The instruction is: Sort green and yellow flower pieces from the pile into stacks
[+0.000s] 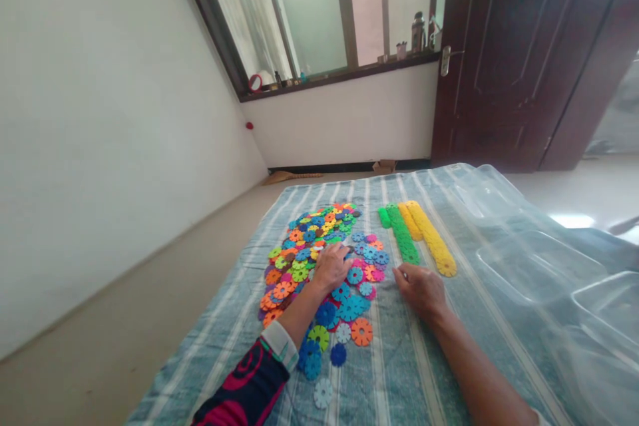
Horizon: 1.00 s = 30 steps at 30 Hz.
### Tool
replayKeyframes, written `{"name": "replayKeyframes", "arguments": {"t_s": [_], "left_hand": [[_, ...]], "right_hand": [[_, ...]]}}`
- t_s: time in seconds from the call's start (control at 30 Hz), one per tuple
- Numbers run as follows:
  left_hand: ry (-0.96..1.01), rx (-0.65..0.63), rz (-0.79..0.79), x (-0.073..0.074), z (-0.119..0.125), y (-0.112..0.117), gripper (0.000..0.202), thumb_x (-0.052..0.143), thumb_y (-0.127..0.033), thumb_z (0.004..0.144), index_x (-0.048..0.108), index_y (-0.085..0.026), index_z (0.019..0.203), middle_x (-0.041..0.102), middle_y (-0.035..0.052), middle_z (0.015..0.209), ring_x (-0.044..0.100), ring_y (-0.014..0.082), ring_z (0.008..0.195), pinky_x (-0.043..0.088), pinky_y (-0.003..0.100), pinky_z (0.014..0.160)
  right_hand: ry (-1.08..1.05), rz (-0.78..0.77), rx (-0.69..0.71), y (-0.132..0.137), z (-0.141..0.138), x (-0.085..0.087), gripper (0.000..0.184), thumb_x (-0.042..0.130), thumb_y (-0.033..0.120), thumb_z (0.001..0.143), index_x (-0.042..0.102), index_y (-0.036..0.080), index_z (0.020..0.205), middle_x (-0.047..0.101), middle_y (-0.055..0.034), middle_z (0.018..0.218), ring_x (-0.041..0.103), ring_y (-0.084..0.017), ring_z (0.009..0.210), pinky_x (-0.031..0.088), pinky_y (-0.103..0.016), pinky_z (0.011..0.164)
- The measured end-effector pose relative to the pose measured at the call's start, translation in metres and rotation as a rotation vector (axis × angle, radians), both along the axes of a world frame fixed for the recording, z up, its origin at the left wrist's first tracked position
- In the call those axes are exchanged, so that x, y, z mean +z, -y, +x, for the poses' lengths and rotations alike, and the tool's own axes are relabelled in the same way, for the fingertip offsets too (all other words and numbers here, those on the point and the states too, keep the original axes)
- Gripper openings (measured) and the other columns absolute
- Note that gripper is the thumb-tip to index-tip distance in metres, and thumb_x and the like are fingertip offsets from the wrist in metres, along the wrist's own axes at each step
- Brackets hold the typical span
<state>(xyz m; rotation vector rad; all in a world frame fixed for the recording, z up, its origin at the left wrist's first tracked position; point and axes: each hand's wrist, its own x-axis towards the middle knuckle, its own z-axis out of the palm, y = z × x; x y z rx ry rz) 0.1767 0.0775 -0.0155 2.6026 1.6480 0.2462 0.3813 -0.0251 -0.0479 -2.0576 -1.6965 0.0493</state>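
A loose pile of colourful notched plastic discs (299,273) covers the middle of the striped cloth. My left hand (332,266) reaches into this pile from the near side, its fingers apart and resting on the discs. To the right, my right hand (423,289) is closed above the cloth, thumb and fingers pressed together; whatever is between them is hidden. Just beyond it lies a row of overlapping green discs (403,236), with a short bright green row (384,217) beside its far end. A long yellow row (433,239) and a shorter orange-yellow row (410,221) lie further right.
Clear plastic containers (542,266) stand along the right side of the striped cloth (399,373). Beyond the cloth's far edge are a white wall, a window sill (344,74) with small items, and a dark red door (509,46). A broom (284,176) lies on the floor.
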Motion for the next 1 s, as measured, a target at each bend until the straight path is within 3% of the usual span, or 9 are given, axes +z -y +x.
{"name": "replayKeyframes", "arguments": {"t_s": [0.13, 0.33, 0.63, 1.0], "left_hand": [[0.019, -0.062, -0.039, 0.003, -0.014, 0.019, 0.034, 0.052, -0.027, 0.088, 0.064, -0.02, 0.119, 0.053, 0.0115, 0.141, 0.049, 0.0251, 0.13, 0.038, 0.043, 0.11], [0.097, -0.094, -0.011, 0.008, -0.025, 0.034, 0.03, 0.054, -0.021, 0.085, 0.064, -0.019, 0.113, 0.065, 0.0088, 0.124, 0.058, 0.0218, 0.117, 0.044, 0.037, 0.105], [0.174, -0.123, 0.059, -0.008, -0.031, 0.032, 0.025, 0.053, -0.016, 0.084, 0.064, -0.017, 0.107, 0.067, 0.0115, 0.11, 0.06, 0.0221, 0.107, 0.046, 0.032, 0.098], [0.176, -0.055, 0.076, -0.003, -0.039, 0.025, 0.023, 0.051, -0.011, 0.081, 0.067, -0.017, 0.096, 0.069, 0.0085, 0.104, 0.062, 0.0192, 0.105, 0.046, 0.031, 0.098]], "right_hand": [[0.012, -0.01, -0.002, 0.001, 0.001, -0.001, 0.032, 0.049, 0.038, 0.093, 0.069, 0.023, 0.073, 0.073, -0.0036, 0.076, 0.063, -0.015, 0.068, 0.022, -0.025, 0.056], [0.007, -0.006, -0.006, 0.002, 0.004, -0.006, 0.033, 0.048, 0.04, 0.093, 0.069, 0.023, 0.074, 0.072, -0.0039, 0.074, 0.063, -0.015, 0.069, 0.023, -0.025, 0.056], [0.008, 0.023, -0.006, 0.002, 0.011, -0.016, 0.033, 0.048, 0.042, 0.091, 0.071, 0.024, 0.076, 0.07, -0.0029, 0.072, 0.06, -0.015, 0.066, 0.025, -0.025, 0.057], [0.013, 0.011, -0.019, 0.005, 0.014, -0.018, 0.029, 0.05, 0.04, 0.091, 0.074, 0.025, 0.086, 0.071, -0.003, 0.077, 0.061, -0.017, 0.07, 0.026, -0.025, 0.058]]}}
